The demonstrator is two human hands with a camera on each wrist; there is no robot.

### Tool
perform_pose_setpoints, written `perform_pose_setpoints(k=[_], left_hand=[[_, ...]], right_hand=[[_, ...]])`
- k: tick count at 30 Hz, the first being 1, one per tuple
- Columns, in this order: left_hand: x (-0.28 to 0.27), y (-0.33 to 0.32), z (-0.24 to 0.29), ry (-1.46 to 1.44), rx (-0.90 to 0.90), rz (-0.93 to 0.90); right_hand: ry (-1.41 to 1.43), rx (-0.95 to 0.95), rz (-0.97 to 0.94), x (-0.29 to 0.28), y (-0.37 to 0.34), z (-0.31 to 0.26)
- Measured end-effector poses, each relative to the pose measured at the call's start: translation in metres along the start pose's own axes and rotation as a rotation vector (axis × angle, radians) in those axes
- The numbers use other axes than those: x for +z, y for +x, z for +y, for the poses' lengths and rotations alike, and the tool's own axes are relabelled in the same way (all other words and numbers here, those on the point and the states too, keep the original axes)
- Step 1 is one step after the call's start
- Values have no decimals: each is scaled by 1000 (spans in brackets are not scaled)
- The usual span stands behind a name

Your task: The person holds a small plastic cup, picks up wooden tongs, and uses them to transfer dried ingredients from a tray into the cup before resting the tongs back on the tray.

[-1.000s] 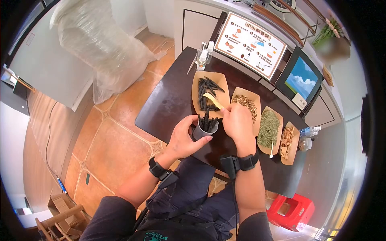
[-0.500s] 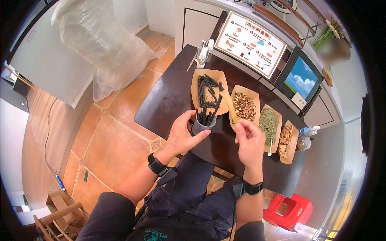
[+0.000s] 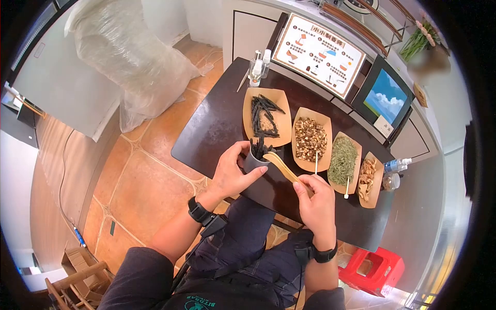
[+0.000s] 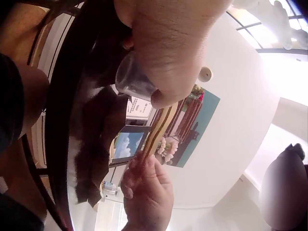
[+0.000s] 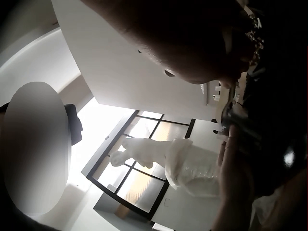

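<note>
My left hand [image 3: 232, 170] grips a small grey cup [image 3: 253, 163] above the near edge of the dark table, thumb along its near side. Dark, twig-like pieces [image 3: 260, 148] stick up from the cup's mouth. Between thumb and fingers, my right hand [image 3: 318, 204] pinches wooden tongs [image 3: 284, 169], whose tips overlap the cup's rim at the dark pieces. In the left wrist view the two arms of the tongs [image 4: 162, 124] show with a narrow gap between them. Beyond the cup, a paper tray [image 3: 250, 135] contains more dark pieces.
To the right stand paper trays of chopped brown bits [image 3: 311, 138], green dried strands [image 3: 343, 161] and pale tan pieces [image 3: 368, 178]. Small bottles [image 3: 257, 72] are at the table's far-left corner. Behind rise an instruction board [image 3: 320, 57] and a framed picture [image 3: 387, 98]. A red stool [image 3: 374, 271] is below right.
My right hand drew back from the dark-piece tray to the right, carrying a dark piece in the tongs, then swung the tips left to the cup. The left hand still holds the cup.
</note>
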State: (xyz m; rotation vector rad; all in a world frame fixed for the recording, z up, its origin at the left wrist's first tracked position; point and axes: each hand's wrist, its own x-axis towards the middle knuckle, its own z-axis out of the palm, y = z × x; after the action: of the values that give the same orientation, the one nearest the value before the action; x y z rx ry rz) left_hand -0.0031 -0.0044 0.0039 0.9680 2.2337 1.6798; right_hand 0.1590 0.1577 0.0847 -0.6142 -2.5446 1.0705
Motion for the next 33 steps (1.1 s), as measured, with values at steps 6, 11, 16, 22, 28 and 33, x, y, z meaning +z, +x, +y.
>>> perform_pose_setpoints(k=[6, 11, 16, 22, 28, 33], left_hand=[[1, 0, 1, -10, 33, 17], [0, 0, 3, -96, -16, 12], [-3, 2, 5, 6, 68, -24], [-2, 0, 3, -21, 26, -3], [-1, 0, 5, -3, 35, 11], [-2, 1, 5, -4, 35, 7]], right_hand=[[-107, 2, -67, -14, 5, -13], [-2, 117, 39, -17, 17, -14], [-249, -24, 140, 7, 52, -4], [-408, -21, 66, 40, 98, -7], [-502, -17, 55, 58, 117, -6], [-413, 51, -32, 48, 117, -7]])
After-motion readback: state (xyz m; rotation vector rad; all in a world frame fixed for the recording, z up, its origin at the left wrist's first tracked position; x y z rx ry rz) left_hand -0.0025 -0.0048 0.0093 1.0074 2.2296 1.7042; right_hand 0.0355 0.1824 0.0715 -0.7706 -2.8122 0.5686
